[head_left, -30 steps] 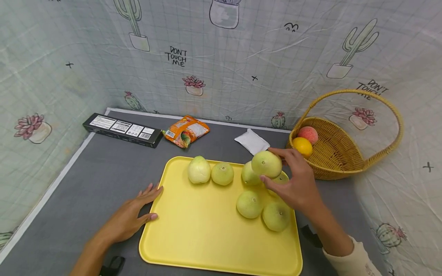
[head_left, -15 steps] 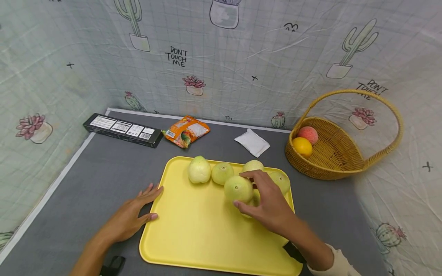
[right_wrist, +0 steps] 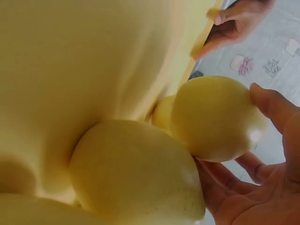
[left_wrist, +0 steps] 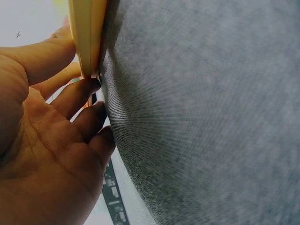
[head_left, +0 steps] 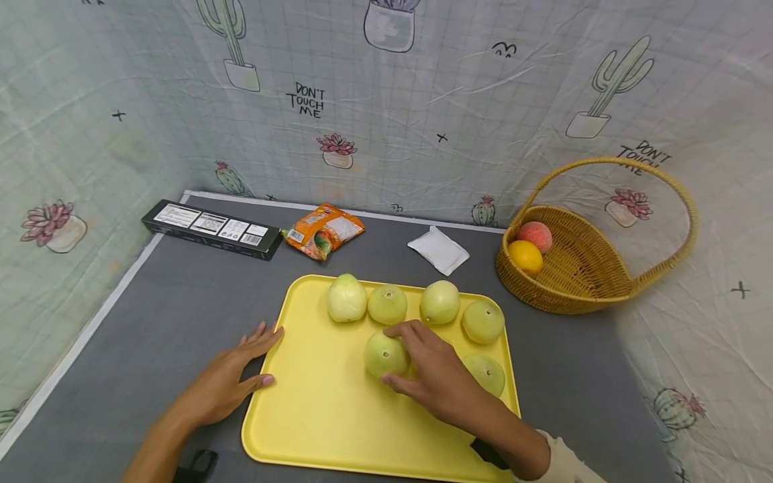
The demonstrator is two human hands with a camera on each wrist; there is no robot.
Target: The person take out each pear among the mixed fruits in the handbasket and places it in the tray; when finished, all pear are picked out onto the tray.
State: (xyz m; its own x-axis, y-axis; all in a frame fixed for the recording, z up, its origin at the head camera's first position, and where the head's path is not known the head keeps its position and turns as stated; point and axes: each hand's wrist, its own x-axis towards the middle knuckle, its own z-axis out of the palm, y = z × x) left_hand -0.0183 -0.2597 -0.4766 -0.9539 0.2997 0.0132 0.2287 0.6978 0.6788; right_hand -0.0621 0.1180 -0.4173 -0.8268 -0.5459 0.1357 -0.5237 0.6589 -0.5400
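Note:
My right hand grips a round pale green melon between thumb and fingers, low over the middle of the yellow tray. In the right wrist view the gripped melon overlaps a bigger-looking melon beside the fingers. Along the tray's far side stand a whitish melon and several pale green ones, and another melon sits at the right, partly behind my wrist. My left hand rests at the tray's left rim with fingers extended, thumb and fingertips touching its edge.
Behind the tray lie a long black box, an orange snack packet and a white packet. At the back right a wicker basket with a tall handle holds a yellow fruit and a reddish fruit. Printed cloth walls enclose the table.
My right hand has carried the gripped melon from above the tray's far right corner leftward and down toward its middle. The left hand has stayed at the rim.

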